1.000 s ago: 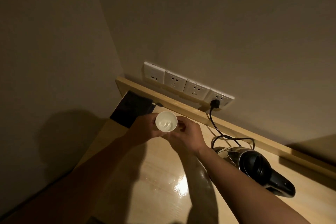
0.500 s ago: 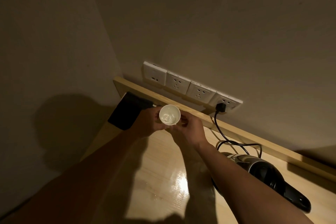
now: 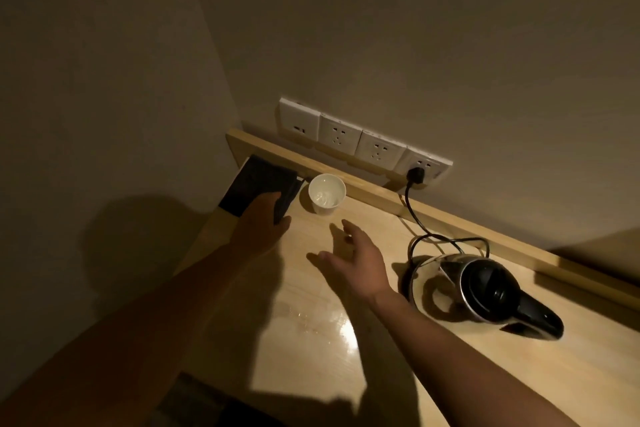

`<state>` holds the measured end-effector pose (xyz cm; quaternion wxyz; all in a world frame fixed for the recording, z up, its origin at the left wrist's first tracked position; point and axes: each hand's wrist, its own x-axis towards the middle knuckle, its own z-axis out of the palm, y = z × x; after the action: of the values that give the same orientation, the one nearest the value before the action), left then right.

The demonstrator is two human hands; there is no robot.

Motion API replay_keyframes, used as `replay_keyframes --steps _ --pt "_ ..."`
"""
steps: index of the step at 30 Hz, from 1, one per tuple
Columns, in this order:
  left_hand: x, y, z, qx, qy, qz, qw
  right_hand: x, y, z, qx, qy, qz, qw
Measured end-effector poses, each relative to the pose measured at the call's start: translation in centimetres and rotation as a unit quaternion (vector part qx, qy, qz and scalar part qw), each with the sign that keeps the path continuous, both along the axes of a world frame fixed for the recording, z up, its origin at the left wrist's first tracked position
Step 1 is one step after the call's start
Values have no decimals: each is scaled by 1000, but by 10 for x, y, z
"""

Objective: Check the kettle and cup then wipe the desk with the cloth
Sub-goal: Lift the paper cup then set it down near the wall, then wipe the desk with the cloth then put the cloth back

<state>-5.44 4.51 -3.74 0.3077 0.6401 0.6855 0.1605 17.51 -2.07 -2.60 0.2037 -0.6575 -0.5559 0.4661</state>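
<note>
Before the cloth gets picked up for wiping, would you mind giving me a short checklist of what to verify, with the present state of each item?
1. Cup set down and upright on the desk: ok.
2. Left hand on the dark cloth in the back corner: ok, fingers rest on its edge; a closed grip cannot be told.
3. Right hand free: ok, open and holding nothing.
4. Kettle out of the wiping path: not ok, it stands on the desk with its cord plugged into the wall socket.
5. Wet patch near the front of the desk: cannot tell, only a glossy reflection shows.
</note>
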Motion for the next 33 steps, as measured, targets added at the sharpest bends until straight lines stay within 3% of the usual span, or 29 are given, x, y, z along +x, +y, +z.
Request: replay_keyframes --steps 6,14,19,33 --pt "-46 7 -13 109 76 -90 987 -22 -114 -31 79 -179 59 979" --pt "-72 74 -69 100 203 -250 941 -51 -176 -91 41 -356 50 932" --pt "-72 83 -95 99 237 -284 924 -54 -178 -97 35 -379 46 923" --pt "-70 76 -101 119 235 -263 928 -53 -177 -99 37 -389 43 919"
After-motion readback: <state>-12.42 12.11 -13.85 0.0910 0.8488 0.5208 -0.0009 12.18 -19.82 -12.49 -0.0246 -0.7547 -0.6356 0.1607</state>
